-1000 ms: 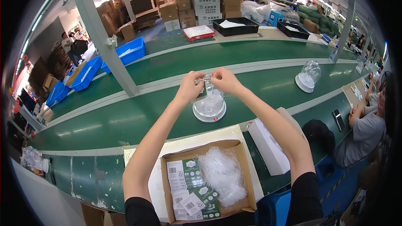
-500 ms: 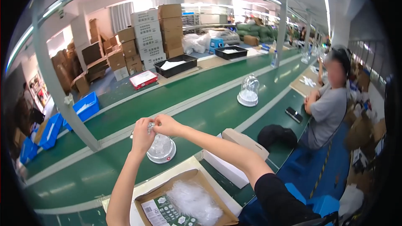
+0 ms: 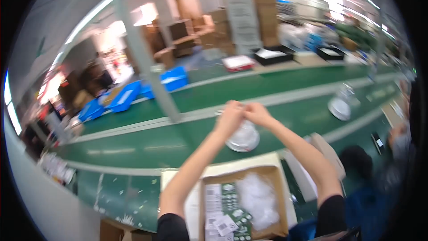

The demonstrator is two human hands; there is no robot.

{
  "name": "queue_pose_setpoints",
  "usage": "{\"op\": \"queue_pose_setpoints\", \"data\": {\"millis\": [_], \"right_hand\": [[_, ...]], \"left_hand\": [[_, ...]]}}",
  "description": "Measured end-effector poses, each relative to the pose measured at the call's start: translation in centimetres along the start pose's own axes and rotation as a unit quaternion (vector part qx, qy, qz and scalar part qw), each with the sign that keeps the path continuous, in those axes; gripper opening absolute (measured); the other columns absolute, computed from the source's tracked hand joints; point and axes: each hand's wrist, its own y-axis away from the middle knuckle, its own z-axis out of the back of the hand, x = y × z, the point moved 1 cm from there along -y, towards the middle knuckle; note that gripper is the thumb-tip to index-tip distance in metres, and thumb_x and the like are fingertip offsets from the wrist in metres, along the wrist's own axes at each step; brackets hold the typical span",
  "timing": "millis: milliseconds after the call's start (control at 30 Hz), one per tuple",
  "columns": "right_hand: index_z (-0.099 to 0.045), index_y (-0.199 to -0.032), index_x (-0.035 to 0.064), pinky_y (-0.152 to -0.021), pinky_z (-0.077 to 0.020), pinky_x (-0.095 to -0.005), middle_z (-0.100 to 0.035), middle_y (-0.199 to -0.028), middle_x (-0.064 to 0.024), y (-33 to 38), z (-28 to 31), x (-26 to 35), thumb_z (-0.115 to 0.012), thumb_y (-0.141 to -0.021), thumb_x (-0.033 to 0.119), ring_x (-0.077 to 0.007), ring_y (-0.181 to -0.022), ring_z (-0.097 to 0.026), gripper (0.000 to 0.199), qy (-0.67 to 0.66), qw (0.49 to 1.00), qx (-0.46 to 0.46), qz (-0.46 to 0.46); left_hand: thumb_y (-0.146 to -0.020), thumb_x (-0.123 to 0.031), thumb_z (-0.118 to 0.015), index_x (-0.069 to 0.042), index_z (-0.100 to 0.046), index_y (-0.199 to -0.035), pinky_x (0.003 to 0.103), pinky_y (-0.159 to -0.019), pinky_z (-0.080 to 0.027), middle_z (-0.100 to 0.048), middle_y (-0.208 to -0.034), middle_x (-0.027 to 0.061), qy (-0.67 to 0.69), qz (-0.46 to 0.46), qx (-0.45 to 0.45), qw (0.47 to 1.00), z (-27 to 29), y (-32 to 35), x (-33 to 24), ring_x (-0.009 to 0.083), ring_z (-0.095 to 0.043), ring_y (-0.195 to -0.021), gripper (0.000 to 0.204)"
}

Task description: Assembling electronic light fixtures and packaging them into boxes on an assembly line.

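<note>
Both hands work at a clear dome with a white base, which stands on the green belt just beyond a shallow cardboard box. The left hand and the right hand meet at the top of the dome. The fingers of each are bent and drawn in, tips close together — blur and the hands themselves hide the contact, so it cannot be told whether they grip anything or only touch it.

The cardboard box lies between the forearms on a pale board. In its right part sits a heap of white filling; in its left part lie a green printed sheet and white labels. The right forearm passes above a white carton beside the box.

A second dome stands on the same belt, well apart to the right. A phone lies near the right edge of view, beside a black item — its kind cannot be told.
</note>
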Motion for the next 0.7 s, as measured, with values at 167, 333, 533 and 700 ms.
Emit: {"op": "queue_pose_setpoints", "data": {"millis": [167, 333, 533, 700], "right_hand": [[-0.065, -0.068, -0.0024, -0.056, -0.0456, -0.0354, -0.062, -0.059, -0.017, -0.1, 0.7, 0.7, -0.06, -0.076, 0.02, -0.0197, -0.056, -0.059, 0.024, -0.01, 0.999, 0.037, -0.026], [-0.065, -0.07, -0.0016, -0.057, -0.0459, -0.0355, -0.062, -0.061, -0.0141, -0.2, -0.8, 1.3, -0.061, -0.077, 0.022, -0.0183, -0.058, -0.059, 0.025, -0.04, 0.998, 0.036, 0.031], [-0.063, -0.063, 0.0015, -0.053, -0.0436, -0.0365, -0.058, -0.055, -0.0115, -1.1, -1.9, -0.6, -0.062, -0.076, 0.026, -0.0176, -0.052, -0.055, 0.028, -0.104, 0.993, 0.055, 0.003], [-0.063, -0.062, -0.001, -0.055, -0.0457, -0.0379, -0.06, -0.057, -0.0149, -2.1, -1.8, -0.4, -0.062, -0.075, 0.033, -0.0208, -0.055, -0.058, 0.036, -0.07, 0.994, 0.079, -0.019]], "left_hand": [[-0.076, -0.003, -0.059, -0.005, -0.064, -0.1, 0.042, -0.082, -0.05, -0.062, -0.098, 0.0135, 0.009, -0.005, 0.021, 1.0, 1.1, 0.0, -0.8, 0.033, -0.059, -0.096, 0.024], [-0.077, -0.003, -0.058, -0.007, -0.062, -0.101, 0.043, -0.078, -0.05, -0.062, -0.094, 0.0109, -0.009, -0.027, 0.064, 0.998, 2.6, 0.2, 0.0, 0.0326, -0.06, -0.088, 0.024], [-0.074, -0.004, -0.063, -0.004, -0.063, -0.096, 0.044, -0.078, -0.05, -0.064, -0.096, 0.0132, 0.02, -0.031, 0.08, 0.996, 3.0, -0.2, 0.6, 0.0354, -0.06, -0.087, 0.022], [-0.072, -0.001, -0.063, -0.004, -0.063, -0.09, 0.043, -0.08, -0.05, -0.065, -0.099, 0.0134, 0.014, -0.028, 0.104, 0.994, 2.9, -0.7, 1.4, 0.0354, -0.061, -0.09, 0.018]]}}
